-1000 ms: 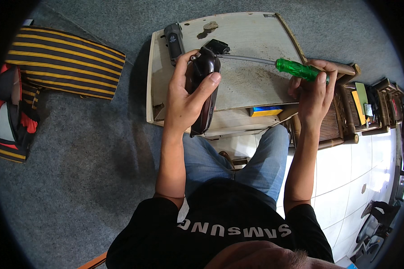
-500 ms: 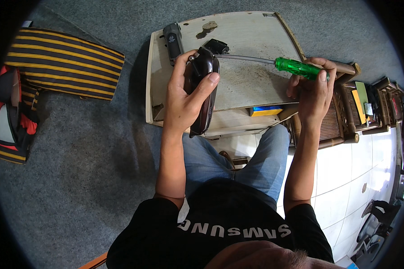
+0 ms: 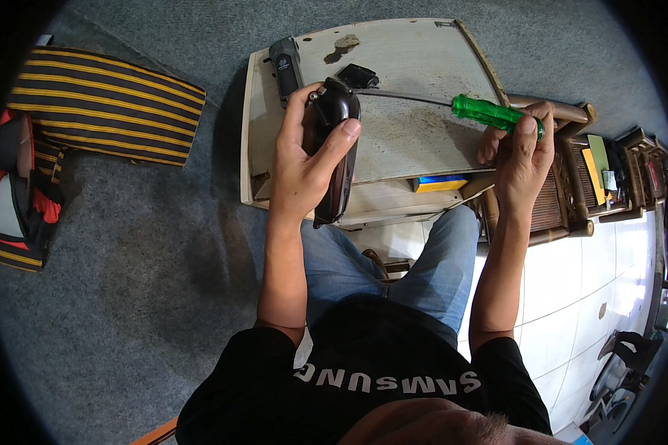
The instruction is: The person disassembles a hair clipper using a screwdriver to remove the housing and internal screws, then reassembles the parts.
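Note:
My left hand (image 3: pixel 303 167) is closed around a glossy dark brown hair clipper (image 3: pixel 337 111), thumb on its upper face. The clipper stands lengthwise over the near left of a small pale table, with a small metal knob at its left side. My right hand (image 3: pixel 523 159) grips the green translucent handle of a screwdriver (image 3: pixel 490 113) near its butt end. The screwdriver's long metal shaft points left, its tip at the clipper's far end; whether it touches there I cannot tell. Just beyond the tip lies a small black block-like part (image 3: pixel 358 76).
A dark grey handheld device (image 3: pixel 286 72) lies on the worn table (image 3: pixel 416 59), whose top has dark specks. A blue and yellow box (image 3: pixel 439 183) sits on the shelf below. Bamboo furniture (image 3: pixel 549 196) stands at the right. Striped cloth (image 3: pixel 115 104) lies on grey carpet at the left.
The clipper has turned slightly in my left hand. The screwdriver's handle has shifted a little left, and my right hand has shifted slightly with it.

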The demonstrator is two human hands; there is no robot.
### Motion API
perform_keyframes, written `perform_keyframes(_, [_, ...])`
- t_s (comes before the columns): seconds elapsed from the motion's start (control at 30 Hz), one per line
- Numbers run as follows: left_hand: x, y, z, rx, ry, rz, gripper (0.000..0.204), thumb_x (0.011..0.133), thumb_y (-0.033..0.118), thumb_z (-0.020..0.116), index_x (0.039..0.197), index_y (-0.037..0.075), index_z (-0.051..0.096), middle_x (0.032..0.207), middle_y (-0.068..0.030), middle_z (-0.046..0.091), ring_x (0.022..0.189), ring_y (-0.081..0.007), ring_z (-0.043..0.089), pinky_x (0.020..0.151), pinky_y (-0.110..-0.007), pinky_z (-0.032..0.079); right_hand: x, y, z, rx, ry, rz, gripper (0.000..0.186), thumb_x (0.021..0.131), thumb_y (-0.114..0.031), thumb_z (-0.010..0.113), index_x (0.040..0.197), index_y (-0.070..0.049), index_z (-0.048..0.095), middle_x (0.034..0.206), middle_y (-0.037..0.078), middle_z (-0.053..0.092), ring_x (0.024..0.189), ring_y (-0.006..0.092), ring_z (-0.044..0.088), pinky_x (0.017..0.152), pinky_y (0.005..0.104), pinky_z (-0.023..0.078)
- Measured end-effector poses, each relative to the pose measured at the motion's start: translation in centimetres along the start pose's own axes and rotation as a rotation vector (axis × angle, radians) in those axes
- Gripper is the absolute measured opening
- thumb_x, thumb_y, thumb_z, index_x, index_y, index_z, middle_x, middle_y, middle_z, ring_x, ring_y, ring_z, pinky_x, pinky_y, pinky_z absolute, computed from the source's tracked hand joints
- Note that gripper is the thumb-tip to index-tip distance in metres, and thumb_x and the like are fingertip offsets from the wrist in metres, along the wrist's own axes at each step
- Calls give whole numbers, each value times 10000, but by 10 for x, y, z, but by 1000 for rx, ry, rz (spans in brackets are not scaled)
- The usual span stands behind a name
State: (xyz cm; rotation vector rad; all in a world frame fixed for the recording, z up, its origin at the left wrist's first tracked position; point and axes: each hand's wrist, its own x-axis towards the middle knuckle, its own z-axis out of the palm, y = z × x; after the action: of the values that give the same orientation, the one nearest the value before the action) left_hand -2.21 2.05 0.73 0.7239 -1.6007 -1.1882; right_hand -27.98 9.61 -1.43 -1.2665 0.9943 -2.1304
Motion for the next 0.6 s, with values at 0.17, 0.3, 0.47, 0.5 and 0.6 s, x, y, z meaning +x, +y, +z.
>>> perform_keyframes(0.17, [-1,1,2,-3,6,10,393,987,172,745,1309,26,573,990,-26,674,871,-72,647,749,-220,518,-2,-3,-2,-70,2,4,364,1077,-355,644,913,-93,452,618,11,533,508,85,531,478,229,430])
perform_keyframes(0.3, [0,2,0,9,2,1,390,989,168,742,1311,27,572,993,-30,676,876,-75,652,749,-219,524,-4,-1,-7,-165,7,14,411,1051,-439,661,916,-84,503,604,8,513,479,88,506,449,247,421])
perform_keyframes(0.47, [-1,2,2,-7,8,2,393,988,167,744,1312,27,570,989,-29,673,871,-73,650,744,-217,521,-6,-1,-10,-216,-6,36,497,1034,-495,660,825,-63,530,588,16,510,451,101,489,424,255,401])
perform_keyframes(0.5, [-1,2,2,-15,9,0,396,987,168,746,1313,27,570,988,-29,673,870,-73,650,744,-217,520,-7,-2,-10,-235,-9,40,512,1034,-501,656,806,-59,535,588,19,511,453,105,492,428,258,403])
perform_keyframes(0.6, [-1,1,0,-8,3,-11,400,987,164,747,1316,25,568,990,-30,672,871,-73,649,747,-217,520,-7,-1,-11,-249,-1,76,561,1041,-527,627,764,-44,558,590,26,508,470,116,505,444,270,415])
